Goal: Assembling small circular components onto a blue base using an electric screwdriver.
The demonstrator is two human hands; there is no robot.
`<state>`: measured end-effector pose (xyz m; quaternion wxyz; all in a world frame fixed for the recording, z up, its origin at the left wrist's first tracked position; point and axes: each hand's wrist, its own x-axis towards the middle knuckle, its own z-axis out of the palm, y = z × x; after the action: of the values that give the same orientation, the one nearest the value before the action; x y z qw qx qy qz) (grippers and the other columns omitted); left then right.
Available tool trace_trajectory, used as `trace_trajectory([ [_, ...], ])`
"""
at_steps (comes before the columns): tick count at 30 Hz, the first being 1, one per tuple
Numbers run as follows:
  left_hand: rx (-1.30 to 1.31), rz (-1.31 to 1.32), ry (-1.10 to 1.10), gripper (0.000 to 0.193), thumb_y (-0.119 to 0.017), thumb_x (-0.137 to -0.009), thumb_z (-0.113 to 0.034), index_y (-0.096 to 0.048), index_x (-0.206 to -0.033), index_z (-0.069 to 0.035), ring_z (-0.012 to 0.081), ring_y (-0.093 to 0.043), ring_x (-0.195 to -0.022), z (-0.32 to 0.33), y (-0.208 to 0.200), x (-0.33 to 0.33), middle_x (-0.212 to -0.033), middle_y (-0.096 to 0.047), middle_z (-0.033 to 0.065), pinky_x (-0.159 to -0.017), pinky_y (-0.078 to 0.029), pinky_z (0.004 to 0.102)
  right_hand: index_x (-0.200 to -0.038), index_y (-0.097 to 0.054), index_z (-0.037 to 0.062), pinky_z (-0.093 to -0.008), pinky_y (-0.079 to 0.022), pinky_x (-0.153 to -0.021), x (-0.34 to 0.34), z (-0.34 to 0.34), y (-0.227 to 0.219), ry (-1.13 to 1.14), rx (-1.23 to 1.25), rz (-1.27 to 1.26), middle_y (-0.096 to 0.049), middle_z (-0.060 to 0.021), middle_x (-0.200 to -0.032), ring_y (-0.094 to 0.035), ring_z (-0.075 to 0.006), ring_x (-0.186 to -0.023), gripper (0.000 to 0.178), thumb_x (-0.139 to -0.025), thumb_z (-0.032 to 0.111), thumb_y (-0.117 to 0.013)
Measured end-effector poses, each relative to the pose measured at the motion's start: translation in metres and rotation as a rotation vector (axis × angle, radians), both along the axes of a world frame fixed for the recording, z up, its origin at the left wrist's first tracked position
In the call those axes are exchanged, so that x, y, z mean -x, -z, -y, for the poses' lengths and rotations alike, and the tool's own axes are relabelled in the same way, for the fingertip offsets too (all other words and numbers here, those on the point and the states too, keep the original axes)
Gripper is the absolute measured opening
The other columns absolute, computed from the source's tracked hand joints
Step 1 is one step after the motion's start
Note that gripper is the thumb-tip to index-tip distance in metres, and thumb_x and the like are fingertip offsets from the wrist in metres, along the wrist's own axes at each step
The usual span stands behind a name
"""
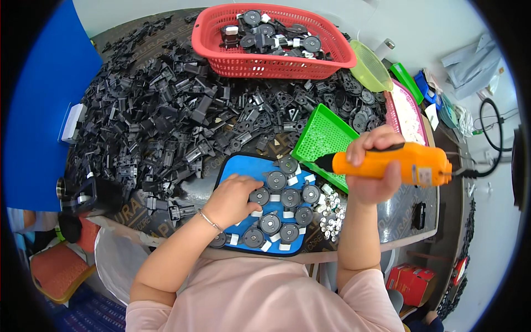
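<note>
My right hand (376, 166) is wrapped round an orange electric screwdriver (412, 161), raised above the table. Its black tip points left, over the green perforated basket (326, 135). On a blue mat (243, 164), my left hand (231, 200) has its thumb and fingers about a round black wheel part (259, 196) with a white block. Several similar wheel parts, such as one wheel part (270, 223), lie on the mat to the right of that hand. Small silvery and white pieces (332, 217) are heaped beside the mat's right edge.
Black plastic parts (160, 105) cover the table's left and far side. A red basket (276, 67) of assembled parts stands at the back. To its right are a yellow-green basket (371, 65) and a pink basket (394, 110) of white pieces. The screwdriver's black cable (485, 170) runs right.
</note>
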<state>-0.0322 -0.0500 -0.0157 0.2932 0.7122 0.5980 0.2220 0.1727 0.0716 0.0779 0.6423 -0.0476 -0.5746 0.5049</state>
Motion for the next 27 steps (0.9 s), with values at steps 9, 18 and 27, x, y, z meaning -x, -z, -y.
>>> trace_trajectory([
  [9,-0.006,0.033,-0.007,0.051,-0.080,-0.062,-0.017,-0.064,-0.108,-0.004,0.0303,-0.057,-0.095,-0.003,0.003,-0.002,-0.099,-0.064,0.0108,-0.086,-0.045,0.0366,-0.093,-0.053,0.0007,-0.0273,-0.050,-0.057,0.046,0.040,0.032,-0.219,-0.117,0.352,-0.049,-0.0088,-0.088,-0.058,-0.0168,-0.063,0.036,-0.082,0.031,-0.069],
  [18,-0.017,0.026,0.019,0.041,-0.080,-0.061,-0.016,-0.066,-0.099,-0.009,0.0300,-0.057,-0.092,-0.003,0.009,-0.001,-0.095,-0.064,0.0089,-0.084,-0.045,0.0375,-0.092,-0.056,0.0047,-0.0256,-0.046,-0.063,0.056,0.045,0.030,-0.308,-0.057,0.454,-0.052,-0.0073,-0.086,-0.057,-0.0134,-0.068,0.029,-0.080,0.028,-0.070],
  [27,0.001,0.036,0.003,0.043,-0.079,-0.062,-0.014,-0.065,-0.102,-0.005,0.0300,-0.057,-0.093,-0.006,-0.003,-0.002,-0.097,-0.064,0.0096,-0.085,-0.045,0.0369,-0.092,-0.055,0.0041,-0.0267,-0.046,-0.055,0.049,0.030,0.021,-0.365,-0.108,0.320,-0.051,-0.0089,-0.087,-0.056,-0.0156,-0.063,0.040,-0.080,0.040,-0.069],
])
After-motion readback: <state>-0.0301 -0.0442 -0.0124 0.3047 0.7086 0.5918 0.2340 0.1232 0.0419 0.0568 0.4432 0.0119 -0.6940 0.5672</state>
